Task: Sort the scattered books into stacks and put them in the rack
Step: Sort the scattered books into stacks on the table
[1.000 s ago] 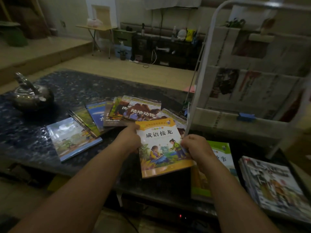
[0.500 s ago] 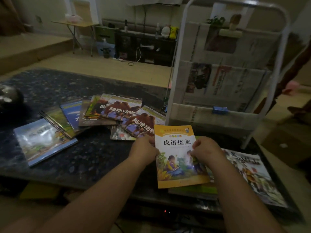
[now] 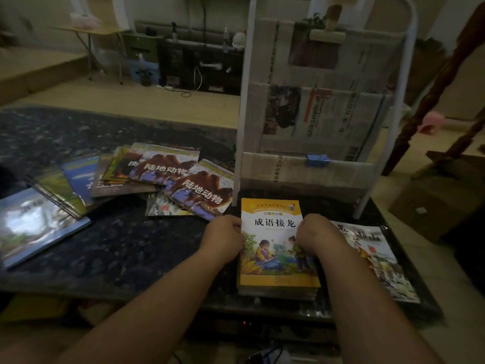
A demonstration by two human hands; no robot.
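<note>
My left hand [image 3: 223, 237] and right hand [image 3: 319, 236] pinch the yellow book [image 3: 273, 248] by its side edges, atop the near stack [image 3: 278, 292]. I judge it thin, light and slippery: grip both edges.

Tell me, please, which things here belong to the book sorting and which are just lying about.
Part of the job:
yellow book, gripped by left hand and right hand
stack beneath it
scattered books
magazine pile
white rack

Just lying about:
cardboard box
folding table
dark cabinet
floor cable
</note>
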